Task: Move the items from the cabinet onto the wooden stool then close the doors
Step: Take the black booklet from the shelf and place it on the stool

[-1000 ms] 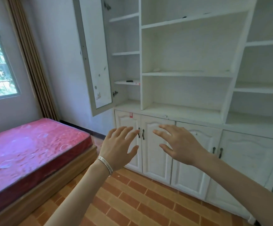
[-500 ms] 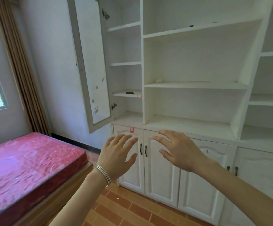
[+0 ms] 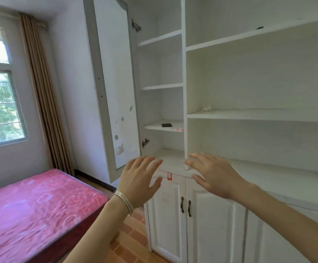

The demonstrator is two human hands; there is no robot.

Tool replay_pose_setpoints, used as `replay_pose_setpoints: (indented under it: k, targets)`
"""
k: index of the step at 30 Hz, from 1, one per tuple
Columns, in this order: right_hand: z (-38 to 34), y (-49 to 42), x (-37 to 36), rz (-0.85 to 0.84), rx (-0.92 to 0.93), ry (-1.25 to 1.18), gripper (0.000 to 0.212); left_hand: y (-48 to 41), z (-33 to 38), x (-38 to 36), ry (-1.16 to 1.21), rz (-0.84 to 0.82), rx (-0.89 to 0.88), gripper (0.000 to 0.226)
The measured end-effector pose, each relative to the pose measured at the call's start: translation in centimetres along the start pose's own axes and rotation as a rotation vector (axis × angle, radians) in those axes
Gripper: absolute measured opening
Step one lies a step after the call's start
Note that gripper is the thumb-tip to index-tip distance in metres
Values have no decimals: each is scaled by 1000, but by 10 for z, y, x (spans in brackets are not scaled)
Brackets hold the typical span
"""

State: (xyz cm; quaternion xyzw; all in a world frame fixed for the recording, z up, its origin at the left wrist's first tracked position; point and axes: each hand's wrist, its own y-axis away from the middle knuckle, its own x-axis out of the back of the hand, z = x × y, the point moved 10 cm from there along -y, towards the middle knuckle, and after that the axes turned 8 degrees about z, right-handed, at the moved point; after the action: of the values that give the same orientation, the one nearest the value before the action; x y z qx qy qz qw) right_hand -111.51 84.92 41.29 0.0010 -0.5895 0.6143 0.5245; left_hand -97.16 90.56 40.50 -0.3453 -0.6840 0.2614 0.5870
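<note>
Right of the open door (image 3: 114,88), the narrow shelf bay (image 3: 162,69) gives your hand free entry; a small black item (image 3: 166,125) lies on one shelf there. The door itself bars approach from its left.

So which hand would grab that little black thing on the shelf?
Probably the left hand: open, it sits below the shelf holding the black item; the right hand lies mostly right of the divider.

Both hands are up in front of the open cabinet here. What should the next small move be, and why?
Probably raise the left hand to the small black item on the shelf beside the open door and pinch it. The left hand and right hand are both open and empty, lower than that shelf, and the item lies untouched.
</note>
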Motion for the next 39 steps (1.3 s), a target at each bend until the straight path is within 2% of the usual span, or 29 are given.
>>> replay_pose_setpoints:
  k: [11,20,25,32,39]
  targets:
    - [26,-81,-140,-76,82,-103,43,-49,-87,-105,-69,-55,53,53]
    - [57,-160,-252,-126,3,-86,47,-105,-172,-193,-18,-46,12,53]
    - [82,-209,-296,-123,-84,-62,46,-153,-224,-232,-17,12,-28,52]
    - [121,-223,-372,-267,-115,-44,42,-183,-246,-316,67,18,-61,52]
    - [181,-272,-432,-262,-162,-53,44,-236,-271,-380,78,68,-26,51]
